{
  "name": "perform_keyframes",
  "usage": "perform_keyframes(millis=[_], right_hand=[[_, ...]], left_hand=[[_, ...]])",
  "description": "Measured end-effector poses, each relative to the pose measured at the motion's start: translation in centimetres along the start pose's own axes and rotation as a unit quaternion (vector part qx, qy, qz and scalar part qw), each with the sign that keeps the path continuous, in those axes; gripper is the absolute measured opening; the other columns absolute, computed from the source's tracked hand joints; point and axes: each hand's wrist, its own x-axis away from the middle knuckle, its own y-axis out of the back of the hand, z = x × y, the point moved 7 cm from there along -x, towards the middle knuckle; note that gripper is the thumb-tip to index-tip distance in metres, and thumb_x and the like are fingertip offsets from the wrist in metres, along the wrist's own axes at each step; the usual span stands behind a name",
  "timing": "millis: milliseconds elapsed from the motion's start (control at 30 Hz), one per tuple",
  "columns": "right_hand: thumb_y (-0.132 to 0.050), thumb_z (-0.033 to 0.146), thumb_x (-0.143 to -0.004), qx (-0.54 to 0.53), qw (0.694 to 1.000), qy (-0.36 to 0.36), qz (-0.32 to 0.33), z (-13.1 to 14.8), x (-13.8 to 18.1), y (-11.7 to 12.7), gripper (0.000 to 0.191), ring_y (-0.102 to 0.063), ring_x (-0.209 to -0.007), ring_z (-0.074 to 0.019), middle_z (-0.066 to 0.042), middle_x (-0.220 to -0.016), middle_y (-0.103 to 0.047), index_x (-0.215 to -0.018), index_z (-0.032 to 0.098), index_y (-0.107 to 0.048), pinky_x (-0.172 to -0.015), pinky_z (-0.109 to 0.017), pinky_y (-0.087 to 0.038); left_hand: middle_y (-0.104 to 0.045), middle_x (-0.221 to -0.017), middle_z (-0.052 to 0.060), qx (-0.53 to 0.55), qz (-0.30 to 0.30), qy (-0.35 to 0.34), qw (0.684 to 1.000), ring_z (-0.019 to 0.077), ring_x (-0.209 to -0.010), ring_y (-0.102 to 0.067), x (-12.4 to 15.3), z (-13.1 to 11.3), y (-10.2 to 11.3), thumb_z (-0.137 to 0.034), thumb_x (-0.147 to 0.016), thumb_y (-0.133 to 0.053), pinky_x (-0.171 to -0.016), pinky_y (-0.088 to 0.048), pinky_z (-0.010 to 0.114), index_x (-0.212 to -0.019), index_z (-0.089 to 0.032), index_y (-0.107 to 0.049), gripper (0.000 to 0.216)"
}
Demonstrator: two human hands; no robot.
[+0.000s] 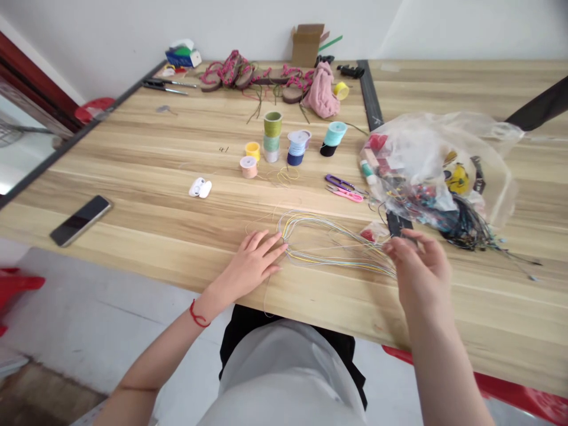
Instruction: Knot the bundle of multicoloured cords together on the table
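The left hand lies open on the table, fingers spread, its fingertips against a loose bunch of thin multicoloured cords near the front edge. The right hand hangs just above the right end of the bunch, fingers curled narrow; whether they pinch a strand, I can't tell. Beyond it sits a clear plastic bag of tangled cords, near small scissors and thread spools. A handwritten "41" marks the tabletop.

Thin cords of yellow, pale blue and grey, lying flat on the table in long, loose, overlapping loops.
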Motion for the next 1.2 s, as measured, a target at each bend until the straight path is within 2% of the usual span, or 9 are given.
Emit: perform_keyframes(millis=[67,133,233,300,400,500,700,833,1200], right_hand=[[-0.073,0.039,-0.071,0.048,0.997,0.048,-0.033,1.0,-1.0,1.1,0.032,-0.058,-0.067,-0.0186,0.003,-0.071,-0.057,-0.095,0.025,-0.056,-0.075,-0.039,-0.046],[-0.067,0.038,-0.077,0.169,0.98,0.099,-0.031,1.9,-1.4,1.6,0.021,-0.059,-0.073,-0.0231,-0.001,-0.074,-0.06,-0.092,0.026,-0.058,-0.075,-0.042,-0.045],[-0.057,0.038,-0.084,0.4,0.898,0.181,0.014,2.9,-0.9,0.7,0.015,-0.058,-0.089,-0.0313,-0.008,-0.085,-0.064,-0.086,0.025,-0.064,-0.083,-0.05,-0.041],[-0.055,0.039,-0.087,0.466,0.847,0.25,0.056,3.4,0.2,-1.1,0.019,-0.055,-0.1,-0.0337,-0.01,-0.096,-0.066,-0.085,0.024,-0.067,-0.089,-0.054,-0.038],[-0.054,0.035,-0.093,0.421,0.821,0.34,0.179,4.0,2.9,-5.5,0.018,-0.051,-0.11,-0.0321,-0.01,-0.112,-0.065,-0.088,0.024,-0.069,-0.096,-0.054,-0.038],[-0.052,0.028,-0.096,0.386,0.791,0.361,0.309,3.8,5.3,-10.0,0.017,-0.049,-0.115,-0.0307,-0.009,-0.121,-0.062,-0.097,0.027,-0.069,-0.099,-0.055,-0.039],[-0.049,0.023,-0.097,0.394,0.73,0.394,0.395,2.9,7.2,-14.5,0.019,-0.044,-0.123,-0.0319,-0.013,-0.131,-0.058,-0.1,0.024,-0.068,-0.098,-0.057,-0.042],[-0.05,0.021,-0.096,0.405,0.713,0.409,0.401,2.3,7.2,-15.0,0.018,-0.044,-0.123,-0.0321,-0.013,-0.128,-0.06,-0.093,0.022,-0.067,-0.097,-0.054,-0.043],[-0.051,0.022,-0.093,0.45,0.719,0.403,0.344,2.1,6.0,-14.0,0.015,-0.044,-0.117,-0.0346,-0.014,-0.125,-0.06,-0.086,0.02,-0.064,-0.093,-0.053,-0.04]], left_hand=[[-0.045,-0.152,0.004,0.001,0.001,-0.002,1.0,0.029,-0.136,-0.038,0.0,0.0,0.0,-0.036,-0.099,-0.051,-0.115,-0.033,0.049,-0.144,-0.024,-0.048,0.046],[-0.045,-0.152,0.005,0.006,0.001,-0.003,1.0,0.0291,-0.136,-0.038,0.0,0.0,0.0,-0.037,-0.099,-0.051,-0.115,-0.033,0.048,-0.144,-0.024,-0.049,0.046],[-0.045,-0.152,0.005,0.022,0.001,-0.001,1.0,0.0289,-0.137,-0.037,0.0,0.0,0.0,-0.036,-0.1,-0.05,-0.114,-0.033,0.049,-0.144,-0.024,-0.049,0.046],[-0.044,-0.153,0.005,0.033,0.001,-0.001,0.999,0.0288,-0.137,-0.036,0.0,0.1,0.1,-0.036,-0.101,-0.048,-0.114,-0.033,0.049,-0.144,-0.024,-0.048,0.045],[-0.042,-0.154,0.005,0.047,-0.002,-0.001,0.999,0.0294,-0.138,-0.035,0.1,0.0,0.3,-0.034,-0.101,-0.046,-0.115,-0.032,0.05,-0.144,-0.024,-0.048,0.045],[-0.04,-0.155,0.006,0.053,0.0,-0.006,0.999,0.0299,-0.138,-0.033,0.2,0.0,0.4,-0.033,-0.1,-0.046,-0.116,-0.03,0.051,-0.145,-0.023,-0.047,0.046],[-0.04,-0.155,0.007,0.06,-0.006,-0.009,0.998,0.0306,-0.138,-0.034,0.3,-0.1,0.4,-0.033,-0.099,-0.049,-0.115,-0.03,0.053,-0.145,-0.024,-0.046,0.048],[-0.039,-0.156,0.007,0.051,-0.004,-0.012,0.999,0.0315,-0.138,-0.033,0.3,-0.1,0.4,-0.033,-0.099,-0.048,-0.116,-0.028,0.053,-0.145,-0.022,-0.047,0.047],[-0.038,-0.156,0.006,0.049,-0.005,-0.013,0.999,0.0312,-0.138,-0.032,0.3,-0.2,0.3,-0.035,-0.099,-0.048,-0.117,-0.027,0.053,-0.145,-0.022,-0.047,0.048]])
